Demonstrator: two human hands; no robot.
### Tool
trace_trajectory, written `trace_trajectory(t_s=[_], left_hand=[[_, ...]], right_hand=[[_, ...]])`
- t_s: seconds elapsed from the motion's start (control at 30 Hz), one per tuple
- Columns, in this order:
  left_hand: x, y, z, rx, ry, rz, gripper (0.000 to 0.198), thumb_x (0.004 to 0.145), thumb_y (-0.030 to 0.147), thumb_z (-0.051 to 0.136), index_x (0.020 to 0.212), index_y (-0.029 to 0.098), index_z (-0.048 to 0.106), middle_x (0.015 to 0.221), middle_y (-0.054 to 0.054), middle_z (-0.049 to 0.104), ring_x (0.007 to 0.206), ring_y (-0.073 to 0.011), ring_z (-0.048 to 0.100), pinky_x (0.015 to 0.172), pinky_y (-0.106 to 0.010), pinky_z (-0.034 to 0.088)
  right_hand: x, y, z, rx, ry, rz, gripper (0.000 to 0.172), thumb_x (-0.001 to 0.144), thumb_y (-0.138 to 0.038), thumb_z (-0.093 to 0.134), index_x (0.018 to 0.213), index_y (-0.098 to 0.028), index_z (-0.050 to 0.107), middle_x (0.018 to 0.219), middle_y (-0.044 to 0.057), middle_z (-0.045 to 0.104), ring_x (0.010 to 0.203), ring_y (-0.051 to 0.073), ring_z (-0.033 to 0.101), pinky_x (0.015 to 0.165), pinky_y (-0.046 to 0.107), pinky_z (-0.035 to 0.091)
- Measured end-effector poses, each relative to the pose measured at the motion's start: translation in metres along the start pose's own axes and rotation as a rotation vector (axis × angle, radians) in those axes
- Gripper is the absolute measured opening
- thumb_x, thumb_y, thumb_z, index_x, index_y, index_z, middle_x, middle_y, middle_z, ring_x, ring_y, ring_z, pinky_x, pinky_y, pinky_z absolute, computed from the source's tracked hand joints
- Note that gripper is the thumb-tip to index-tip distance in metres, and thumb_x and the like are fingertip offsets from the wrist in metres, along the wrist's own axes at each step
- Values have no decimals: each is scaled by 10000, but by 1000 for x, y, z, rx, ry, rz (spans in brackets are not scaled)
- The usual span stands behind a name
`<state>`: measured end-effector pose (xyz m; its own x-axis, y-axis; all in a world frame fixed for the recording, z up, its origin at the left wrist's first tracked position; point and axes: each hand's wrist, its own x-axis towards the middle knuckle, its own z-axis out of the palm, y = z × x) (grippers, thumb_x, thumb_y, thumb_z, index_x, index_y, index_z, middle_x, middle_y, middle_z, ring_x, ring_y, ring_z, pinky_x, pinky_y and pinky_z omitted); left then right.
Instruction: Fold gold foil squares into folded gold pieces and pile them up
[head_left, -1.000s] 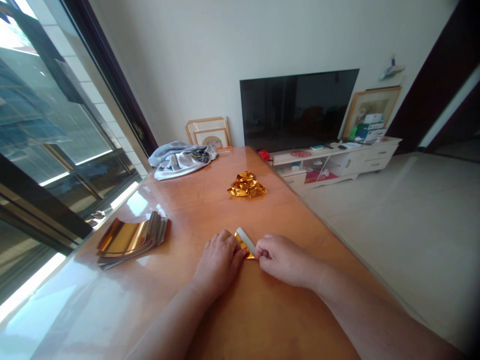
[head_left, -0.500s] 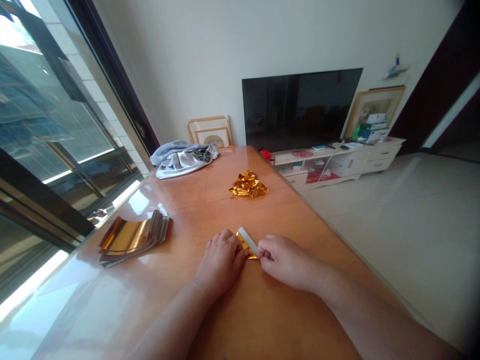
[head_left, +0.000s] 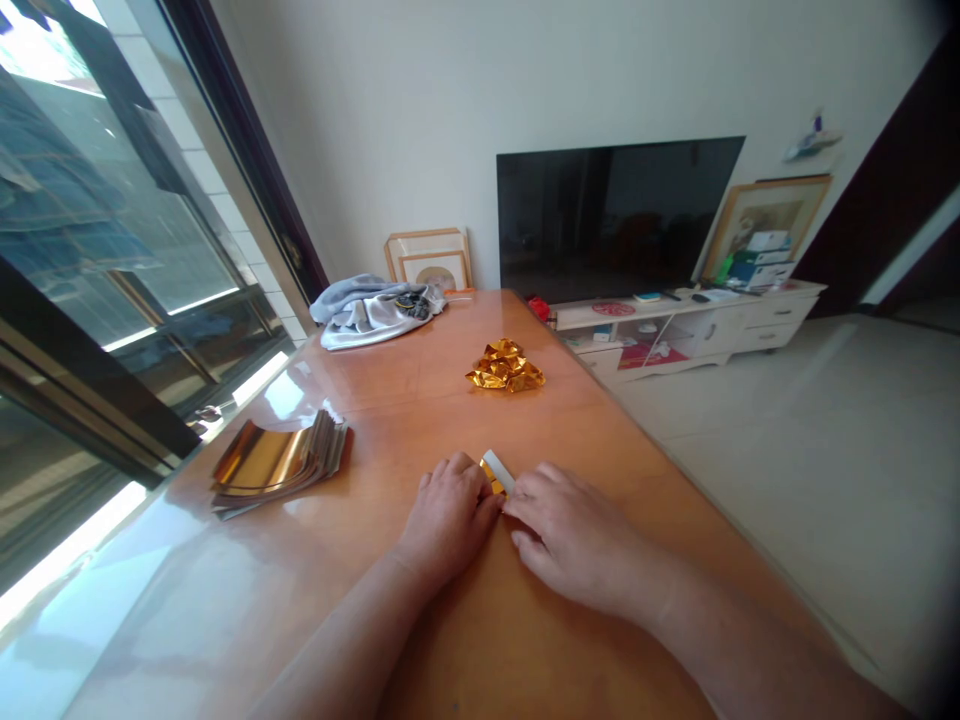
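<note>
Sheet [head_left: 499, 470]: glossy gold face, matt pale back. Stack [head_left: 262, 462]: smooth, metallic top. Foil pieces [head_left: 507, 368]: creased, shiny. Table [head_left: 405, 405]: glossy wood. Cloth [head_left: 352, 325]: satiny.

Your small folded piece of foil paper [head_left: 497, 487] shows mirror gold with a pale grey strip [head_left: 499, 471]. Your curved stack of thin foil sheets [head_left: 266, 457] is copper-gold on top, grey-brown along its edges. Your crumpled foil pile [head_left: 505, 369] gleams orange-gold. You have a glossy orange-brown wooden table [head_left: 405, 430], a silvery-grey bundled cloth [head_left: 367, 318] and a flat black rectangular television [head_left: 619, 218].
</note>
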<state>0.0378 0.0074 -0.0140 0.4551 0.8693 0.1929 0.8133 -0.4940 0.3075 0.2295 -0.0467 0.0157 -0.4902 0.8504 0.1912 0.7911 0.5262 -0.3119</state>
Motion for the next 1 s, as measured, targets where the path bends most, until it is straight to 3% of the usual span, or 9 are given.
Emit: trace_trajectory(t_s=[0.17,0.5,1.0], left_hand=[[0,-1,0,-16,6,3,174,924,389,576,872,225,600,997,-47,581,940,-223,551,788,-328,396],[0,-4,-5,-93,2,15,97,910,338,586,889,244,601,981,-15,600,949,-209,563,799,-325,397],[3,-19,-15,-278,-89,114,138,891,200,532,943,249,650,1026,-22,631,999,-195,589,864,-314,463]], right_hand=[[-9,-9,-1,-62,-61,31,307,928,-326,531,1157,-200,693,1212,112,629,1131,296,495,1028,437,352],[-11,-13,-6,-85,-134,55,356,936,-345,497,1207,-206,681,1232,124,627,1142,296,489,1038,436,323],[-9,-14,-8,-111,-136,28,300,953,-325,486,1125,-196,695,1169,112,626,1084,268,481,978,400,347]])
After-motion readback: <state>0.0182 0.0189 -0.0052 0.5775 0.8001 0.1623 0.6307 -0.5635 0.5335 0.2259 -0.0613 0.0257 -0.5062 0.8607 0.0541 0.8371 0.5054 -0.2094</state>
